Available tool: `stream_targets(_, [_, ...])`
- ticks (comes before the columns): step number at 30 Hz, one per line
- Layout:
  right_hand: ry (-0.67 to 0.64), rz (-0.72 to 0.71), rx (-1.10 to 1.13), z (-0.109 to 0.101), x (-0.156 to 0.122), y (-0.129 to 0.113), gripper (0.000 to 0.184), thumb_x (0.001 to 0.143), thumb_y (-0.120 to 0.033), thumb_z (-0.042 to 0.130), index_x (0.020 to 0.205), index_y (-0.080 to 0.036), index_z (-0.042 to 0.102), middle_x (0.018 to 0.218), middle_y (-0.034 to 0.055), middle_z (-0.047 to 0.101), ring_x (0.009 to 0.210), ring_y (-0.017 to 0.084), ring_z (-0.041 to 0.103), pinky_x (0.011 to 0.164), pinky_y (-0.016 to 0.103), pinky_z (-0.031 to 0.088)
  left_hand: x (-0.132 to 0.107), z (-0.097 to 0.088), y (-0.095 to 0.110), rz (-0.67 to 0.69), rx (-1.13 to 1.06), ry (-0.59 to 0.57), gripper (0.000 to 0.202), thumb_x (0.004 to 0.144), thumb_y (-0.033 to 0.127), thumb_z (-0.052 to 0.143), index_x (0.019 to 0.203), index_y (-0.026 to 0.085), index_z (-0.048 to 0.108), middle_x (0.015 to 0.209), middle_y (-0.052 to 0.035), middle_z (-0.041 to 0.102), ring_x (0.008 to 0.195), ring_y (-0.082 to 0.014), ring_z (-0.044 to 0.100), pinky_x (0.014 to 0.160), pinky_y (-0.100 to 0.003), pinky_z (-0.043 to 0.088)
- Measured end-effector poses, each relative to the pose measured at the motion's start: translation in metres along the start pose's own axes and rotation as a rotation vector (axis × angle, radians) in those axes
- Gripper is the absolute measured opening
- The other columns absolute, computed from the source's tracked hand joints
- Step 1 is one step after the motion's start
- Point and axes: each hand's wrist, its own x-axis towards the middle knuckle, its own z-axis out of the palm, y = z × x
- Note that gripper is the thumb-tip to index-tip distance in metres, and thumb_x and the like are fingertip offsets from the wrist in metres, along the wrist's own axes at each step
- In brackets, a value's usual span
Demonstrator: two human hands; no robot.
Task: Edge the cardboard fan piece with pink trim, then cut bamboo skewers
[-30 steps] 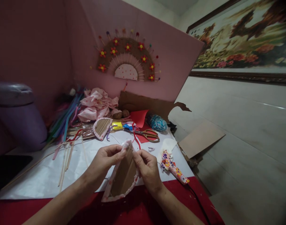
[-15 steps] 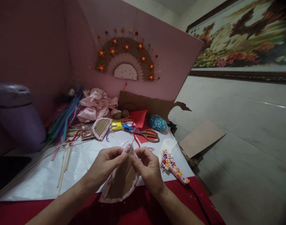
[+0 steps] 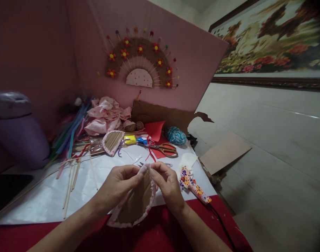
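Observation:
Between my hands is a half-round cardboard piece [image 3: 135, 206], its edge wrapped in pink dotted fabric. My left hand [image 3: 120, 183] pinches the fabric at its upper tip from the left. From the right, my right hand [image 3: 169, 183] grips the same tip, thumb against the fabric edge. The plain brown side of the cardboard faces me, and its lower end hangs over the red cloth. Just beyond my hands lie scissors [image 3: 166, 150] and a red pipe cleaner [image 3: 150, 150]. A second cardboard half-round [image 3: 112, 142] with a fabric edge lies farther back.
A flower-patterned glue gun [image 3: 195, 187] with a black cord lies at right. Wooden sticks [image 3: 70, 182] and a purple bottle [image 3: 20, 133] are at left. Behind are crumpled pink fabric [image 3: 104, 117], blue yarn [image 3: 176, 135] and a pink board [image 3: 186, 63] bearing a flowered cardboard arch [image 3: 146, 43].
My fingers have shifted slightly at the tip of the cardboard piece, which is turned a little; more of the fabric on its right edge shows. The view has moved slightly.

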Motion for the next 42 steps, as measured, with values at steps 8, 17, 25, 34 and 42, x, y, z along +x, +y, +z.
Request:
stream_targets(8, [-0.015, 0.062, 0.078, -0.004, 0.003, 0.004, 0.017, 0.075, -0.033, 0.062, 0.076, -0.016, 0.059, 0.060, -0.0039, 0.053, 0.048, 0.008, 0.043, 0.045, 0.020, 0.036, -0.001, 0.004, -0.003, 0.020, 0.110, -0.051, 0.029, 0.075, 0.040, 0.062, 0.076, 0.011, 0.066, 0.068, -0.0022, 0.062, 0.064, -0.0128, 0.051, 0.057, -0.021, 0.039])
stream_targets(17, [0.054, -0.094, -0.189, -0.005, 0.003, 0.003, 0.010, 0.078, -0.024, 0.060, 0.072, -0.016, 0.059, 0.066, -0.0022, 0.053, 0.057, 0.009, 0.046, 0.053, 0.022, 0.037, 0.000, 0.004, -0.010, 0.024, 0.214, -0.043, 0.031, 0.080, 0.040, 0.054, 0.076, 0.011, 0.065, 0.068, -0.0023, 0.060, 0.063, -0.0124, 0.049, 0.055, -0.021, 0.037])
stream_targets(25, [0.152, -0.270, -0.462, -0.006, -0.002, -0.002, 0.011, 0.083, -0.028, 0.055, 0.080, -0.017, 0.055, 0.075, 0.0003, 0.054, 0.067, 0.012, 0.049, 0.059, 0.024, 0.040, 0.000, 0.004, -0.011, 0.016, 0.231, -0.022, 0.036, 0.080, 0.044, 0.052, 0.072, 0.011, 0.061, 0.063, 0.0002, 0.054, 0.059, -0.0105, 0.043, 0.051, -0.021, 0.033])
stream_targets(34, [0.050, -0.030, -0.284, -0.007, 0.006, 0.008, 0.014, 0.078, -0.028, 0.058, 0.074, -0.014, 0.058, 0.068, 0.0004, 0.056, 0.061, 0.012, 0.049, 0.057, 0.024, 0.041, -0.001, 0.006, -0.007, 0.011, 0.215, -0.030, 0.031, 0.080, 0.040, 0.053, 0.075, 0.011, 0.063, 0.065, -0.0011, 0.057, 0.061, -0.0115, 0.046, 0.054, -0.021, 0.035])
stream_targets(42, [0.069, -0.374, -0.564, -0.004, -0.001, 0.002, 0.009, 0.080, -0.014, 0.053, 0.072, -0.016, 0.056, 0.071, 0.0005, 0.052, 0.062, 0.012, 0.047, 0.057, 0.024, 0.039, -0.003, 0.006, -0.007, -0.006, 0.173, -0.038, 0.032, 0.079, 0.041, 0.054, 0.072, 0.011, 0.061, 0.063, 0.0003, 0.054, 0.058, -0.0102, 0.043, 0.051, -0.021, 0.032])
